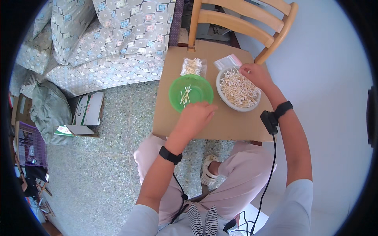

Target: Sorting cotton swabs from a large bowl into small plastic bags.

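Observation:
A white bowl (pixel 223 98) heaped with cotton swabs (pixel 239 89) stands on a cardboard-covered seat. My right hand (pixel 256 74) is over its far right rim, fingertips pinched together; whatever they hold is too small to make out. To the left sits a green bowl (pixel 202 89) with several loose cotton swabs (pixel 185 95) in it. At this bowl's near rim is my left hand (pixel 197 117), its fingers curled together and anything in them hidden. Behind the green bowl lies a clear bag (pixel 191 67) packed with swabs. A flat clear bag with a pink edge (pixel 228 61) lies behind the white bowl.
The cardboard (pixel 165 114) lies against a wooden chair back (pixel 236 19). A white wall (pixel 327 78) rises on the right. On the left are a patterned sofa (pixel 130 35) and an opened carton (pixel 87 112) on the floor. A black cable (pixel 271 165) hangs from my right wrist.

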Demonstrator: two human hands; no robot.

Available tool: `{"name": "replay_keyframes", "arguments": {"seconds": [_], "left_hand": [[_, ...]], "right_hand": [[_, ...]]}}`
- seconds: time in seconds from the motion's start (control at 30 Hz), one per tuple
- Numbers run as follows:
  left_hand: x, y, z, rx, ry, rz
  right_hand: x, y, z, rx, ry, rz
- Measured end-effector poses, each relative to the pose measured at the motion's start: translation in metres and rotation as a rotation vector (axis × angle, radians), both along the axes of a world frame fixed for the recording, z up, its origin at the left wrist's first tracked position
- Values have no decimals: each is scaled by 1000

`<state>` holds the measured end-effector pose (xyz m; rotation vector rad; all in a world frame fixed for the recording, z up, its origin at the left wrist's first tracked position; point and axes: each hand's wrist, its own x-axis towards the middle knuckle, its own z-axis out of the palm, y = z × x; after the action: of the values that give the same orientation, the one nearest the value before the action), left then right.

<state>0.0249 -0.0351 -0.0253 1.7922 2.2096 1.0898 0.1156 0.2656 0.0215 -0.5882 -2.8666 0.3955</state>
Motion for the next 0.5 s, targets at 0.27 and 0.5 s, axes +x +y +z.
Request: {"name": "replay_keyframes", "arguments": {"seconds": [0.27,0.5], "left_hand": [[2,-17,-5,-53,111,-47],[-2,-19,10,-162,-13,-54]], "right_hand": [[-70,13,-53,-43,92,-347],[-107,24,-71,108,-387,-348]]}}
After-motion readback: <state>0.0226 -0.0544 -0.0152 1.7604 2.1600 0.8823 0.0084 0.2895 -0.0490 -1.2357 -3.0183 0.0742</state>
